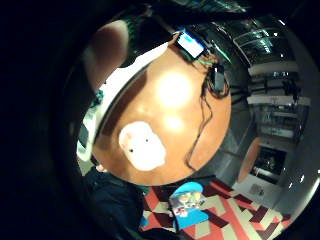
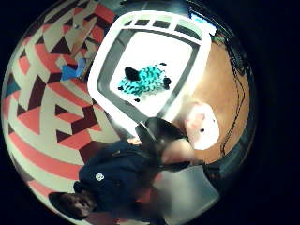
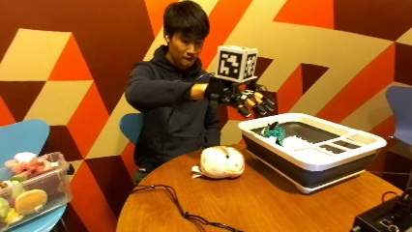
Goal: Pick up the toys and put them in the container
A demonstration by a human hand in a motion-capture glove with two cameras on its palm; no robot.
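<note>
Fingers of the gloved right hand (image 3: 248,99) hang spread and relaxed, holding nothing, up in the air above the near rim of the container (image 3: 360,145). Teal toy (image 3: 275,132) is already inside it. Remaining plush toy (image 3: 221,162) lies on the table (image 3: 257,203), just beside the container, below the hand and toward the person. Judgement: next reach goes down and back toward the body.

You look down into a white container (image 2: 105,61) on the round wooden table (image 2: 225,98). A teal, black-striped toy (image 2: 143,80) lies on its floor. A pale plush toy (image 2: 202,125) sits on the table just beside the container's rim.
</note>
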